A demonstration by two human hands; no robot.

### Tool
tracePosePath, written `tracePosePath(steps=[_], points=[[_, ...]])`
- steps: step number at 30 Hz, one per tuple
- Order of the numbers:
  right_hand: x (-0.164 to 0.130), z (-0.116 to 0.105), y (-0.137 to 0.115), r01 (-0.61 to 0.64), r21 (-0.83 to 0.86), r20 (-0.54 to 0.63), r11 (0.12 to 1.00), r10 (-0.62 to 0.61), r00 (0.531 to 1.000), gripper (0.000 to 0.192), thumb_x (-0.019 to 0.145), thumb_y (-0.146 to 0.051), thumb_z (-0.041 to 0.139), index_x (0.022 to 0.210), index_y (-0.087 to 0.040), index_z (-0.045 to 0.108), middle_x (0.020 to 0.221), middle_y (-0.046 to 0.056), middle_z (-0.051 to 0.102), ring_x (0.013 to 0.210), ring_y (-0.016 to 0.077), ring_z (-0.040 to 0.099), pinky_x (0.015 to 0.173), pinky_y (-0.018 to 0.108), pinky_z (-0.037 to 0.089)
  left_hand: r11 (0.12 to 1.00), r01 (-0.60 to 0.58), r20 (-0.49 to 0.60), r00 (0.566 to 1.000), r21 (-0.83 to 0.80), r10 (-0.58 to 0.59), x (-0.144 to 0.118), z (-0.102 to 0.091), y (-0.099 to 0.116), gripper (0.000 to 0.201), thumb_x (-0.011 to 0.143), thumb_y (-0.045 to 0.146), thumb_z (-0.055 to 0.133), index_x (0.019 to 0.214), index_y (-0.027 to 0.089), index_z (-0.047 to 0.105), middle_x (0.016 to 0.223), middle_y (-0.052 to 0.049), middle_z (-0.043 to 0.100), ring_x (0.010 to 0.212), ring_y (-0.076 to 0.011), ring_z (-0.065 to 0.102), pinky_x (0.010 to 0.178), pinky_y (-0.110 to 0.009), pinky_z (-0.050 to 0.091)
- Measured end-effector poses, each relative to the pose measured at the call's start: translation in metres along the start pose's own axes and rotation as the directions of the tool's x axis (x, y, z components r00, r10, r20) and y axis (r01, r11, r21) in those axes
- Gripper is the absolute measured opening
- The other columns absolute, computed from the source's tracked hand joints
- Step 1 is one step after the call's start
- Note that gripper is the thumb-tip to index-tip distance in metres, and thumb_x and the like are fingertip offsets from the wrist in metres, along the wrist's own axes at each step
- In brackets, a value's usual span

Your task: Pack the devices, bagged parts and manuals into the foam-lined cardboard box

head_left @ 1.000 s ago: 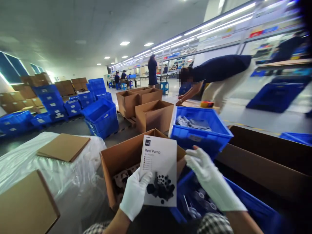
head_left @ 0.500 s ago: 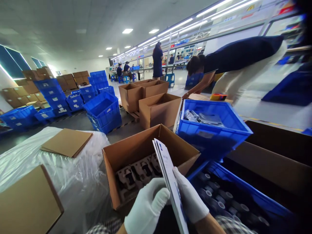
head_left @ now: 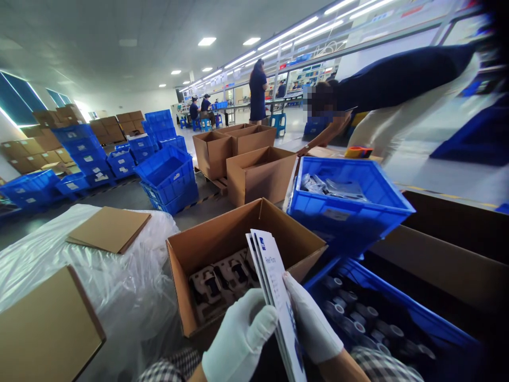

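Note:
A small stack of white printed booklets [head_left: 274, 286] stands tilted upright between my two gloved hands. My right hand [head_left: 312, 321] grips the stack from its right side. On the other side, my left hand [head_left: 240, 331] is curled with its thumb and fingers against the booklets' left edge. Beyond them is an open cardboard box [head_left: 191, 239], its lower part holding a moulded tray [head_left: 222, 286] with dark parts in its recesses. The booklets hide part of the tray. A blue crate [head_left: 449, 331] with several dark cylindrical parts [head_left: 358, 323] lies to my right.
Behind that crate stands another blue crate [head_left: 353, 212] with plastic-bagged items. Open cardboard boxes [head_left: 258, 175] stand ahead. To the left, plastic wrap [head_left: 131, 297] carries cardboard sheets [head_left: 109, 228]. A co-worker [head_left: 397, 79] bends over at the right. Blue crates [head_left: 169, 183] are stacked farther back.
The booklets have turned so more of the printed front cover shows, and their top edges have fanned apart slightly. Both hands stay on them. The co-worker remains bent over.

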State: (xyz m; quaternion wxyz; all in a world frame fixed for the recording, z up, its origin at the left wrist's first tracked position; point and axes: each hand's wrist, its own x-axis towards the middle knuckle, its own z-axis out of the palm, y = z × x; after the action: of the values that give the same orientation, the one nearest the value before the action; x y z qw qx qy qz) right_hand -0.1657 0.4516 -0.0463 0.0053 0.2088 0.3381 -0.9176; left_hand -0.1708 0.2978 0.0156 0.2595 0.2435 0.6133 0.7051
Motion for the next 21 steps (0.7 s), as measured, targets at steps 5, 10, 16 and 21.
tracePosePath(steps=[5,10,16,21], points=[[-0.0044,0.0006,-0.0012,-0.010,-0.005,0.015,1.000,0.010,1.000,0.048,0.056,-0.051,0.092,0.088,-0.018,0.077,0.075,0.003,0.069,0.065,0.0148,0.060,0.061,0.021,0.057,1.000,-0.014,0.004,1.000,-0.012,0.014,-0.0008,-0.0002,-0.0014,0.039,0.093,0.050,0.055,0.112,0.017,0.062,0.108,-0.008,0.067,0.101,-0.0232,0.060,0.095,-0.037,0.046],[-0.0041,0.0009,-0.0010,-0.001,0.005,0.014,1.000,0.001,1.000,0.049,0.057,-0.049,0.092,0.092,-0.019,0.077,0.085,0.005,0.072,0.074,0.0173,0.063,0.067,0.022,0.058,1.000,-0.021,0.015,1.000,0.000,0.021,-0.0012,-0.0013,-0.0021,0.036,0.097,0.046,0.051,0.119,0.019,0.062,0.109,-0.006,0.067,0.102,-0.0208,0.060,0.096,-0.035,0.046],[-0.0019,0.0009,0.0003,0.004,0.014,0.032,1.000,-0.004,0.999,0.039,0.061,-0.049,0.090,0.084,-0.020,0.078,0.075,0.001,0.069,0.064,0.0137,0.061,0.061,0.019,0.057,1.000,-0.015,0.011,1.000,-0.007,0.015,-0.0001,-0.0006,-0.0029,0.039,0.095,0.048,0.053,0.117,0.017,0.062,0.110,-0.008,0.067,0.103,-0.0222,0.061,0.097,-0.037,0.046],[-0.0037,0.0019,0.0001,0.003,0.015,0.046,1.000,-0.003,0.999,0.045,0.062,-0.049,0.090,0.094,-0.019,0.078,0.084,0.002,0.072,0.074,0.0149,0.064,0.070,0.020,0.059,0.999,-0.010,0.012,1.000,-0.043,0.011,0.0013,0.0000,0.0005,0.043,0.092,0.051,0.058,0.116,0.015,0.061,0.112,-0.010,0.067,0.105,-0.0239,0.061,0.099,-0.038,0.045]])
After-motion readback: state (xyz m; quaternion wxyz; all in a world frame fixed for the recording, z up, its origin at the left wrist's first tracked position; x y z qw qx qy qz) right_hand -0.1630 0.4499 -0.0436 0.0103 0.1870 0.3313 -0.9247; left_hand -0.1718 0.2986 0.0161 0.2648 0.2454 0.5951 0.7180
